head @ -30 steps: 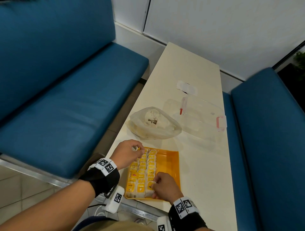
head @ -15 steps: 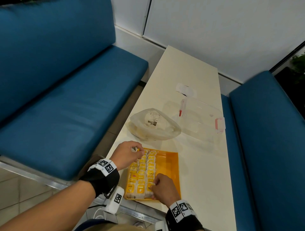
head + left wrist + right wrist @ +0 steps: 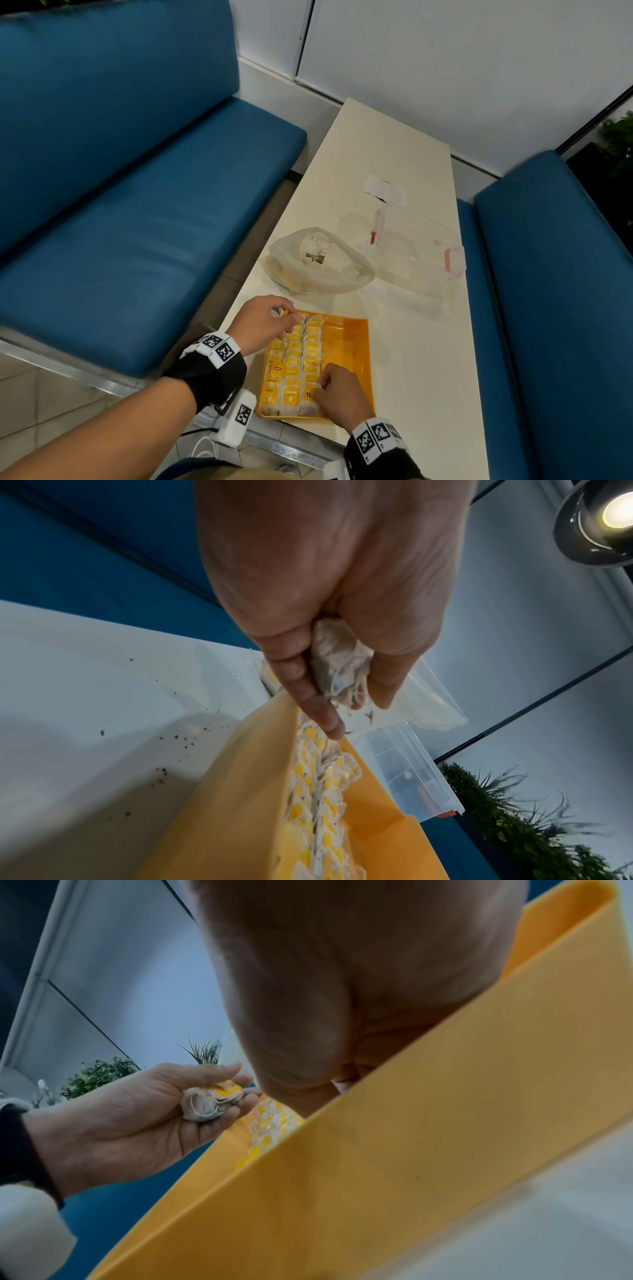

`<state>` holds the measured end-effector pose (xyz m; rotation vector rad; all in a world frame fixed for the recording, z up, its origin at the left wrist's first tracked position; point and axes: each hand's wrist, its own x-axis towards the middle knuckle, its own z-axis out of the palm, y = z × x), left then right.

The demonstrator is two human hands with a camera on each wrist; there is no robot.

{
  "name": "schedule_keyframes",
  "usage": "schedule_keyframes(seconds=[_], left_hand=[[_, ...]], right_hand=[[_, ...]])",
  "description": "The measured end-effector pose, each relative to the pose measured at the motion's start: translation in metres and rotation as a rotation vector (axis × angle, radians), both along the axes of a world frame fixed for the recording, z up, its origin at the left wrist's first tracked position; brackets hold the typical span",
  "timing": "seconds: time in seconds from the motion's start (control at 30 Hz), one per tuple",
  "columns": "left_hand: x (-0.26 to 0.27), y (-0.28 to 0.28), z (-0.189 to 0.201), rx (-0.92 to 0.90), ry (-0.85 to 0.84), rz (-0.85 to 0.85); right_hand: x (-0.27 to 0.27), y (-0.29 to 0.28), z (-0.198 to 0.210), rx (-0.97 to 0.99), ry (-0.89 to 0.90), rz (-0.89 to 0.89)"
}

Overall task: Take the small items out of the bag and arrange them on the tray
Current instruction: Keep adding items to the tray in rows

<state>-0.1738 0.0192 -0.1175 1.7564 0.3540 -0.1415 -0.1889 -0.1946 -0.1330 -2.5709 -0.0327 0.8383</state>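
Observation:
An orange tray (image 3: 347, 346) lies at the table's near end, its left part filled with rows of tea bags (image 3: 301, 359) with yellow tags. My left hand (image 3: 286, 313) hovers over the tray's far left corner and grips a crumpled tea bag (image 3: 339, 664), also visible as the held tea bag (image 3: 209, 1102) in the right wrist view. My right hand (image 3: 320, 382) sits in the tray's near part, fingers curled, pinching a tea bag in the third row. A translucent white bag (image 3: 318, 263) lies just beyond the tray.
A clear plastic box (image 3: 418, 246) with red latches stands right of the bag. A white paper scrap (image 3: 382, 188) lies farther back. Blue benches (image 3: 137, 222) flank the narrow table (image 3: 421, 359). The tray's right half is bare.
My right hand has crept a little farther over the near tea bags. My left hand stays at the tray's far corner with its tea bag.

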Motion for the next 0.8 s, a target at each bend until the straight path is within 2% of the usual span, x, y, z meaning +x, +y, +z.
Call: schedule_keyframes(seconds=[0.1,0.17,0.27,0.37,0.43,0.5,0.63,0.8], left_hand=[[0.0,0.002,0.006,-0.174,0.054,0.051],[0.0,0.004,0.013,-0.335,0.139,0.076],[-0.001,0.004,0.027,-0.576,0.237,0.08],[-0.002,0.0,0.032,-0.694,0.26,0.055],[-0.002,-0.003,0.032,-0.712,0.259,0.059],[-0.002,-0.006,0.034,-0.707,0.254,0.063],[-0.003,-0.008,0.037,-0.687,0.228,0.008],[-0.003,-0.001,0.03,-0.487,0.157,-0.049]], right_hand=[[0.007,-0.002,0.008,0.019,-0.024,-0.026],[0.018,-0.002,0.023,0.057,-0.108,-0.026],[0.033,0.006,0.058,0.232,-0.291,-0.006],[0.038,0.022,0.088,0.447,-0.352,0.054],[0.038,0.033,0.096,0.501,-0.341,0.089],[0.039,0.042,0.094,0.474,-0.33,0.098],[0.045,0.046,0.079,0.429,-0.344,0.034],[0.053,0.04,0.081,0.454,-0.355,-0.038]])
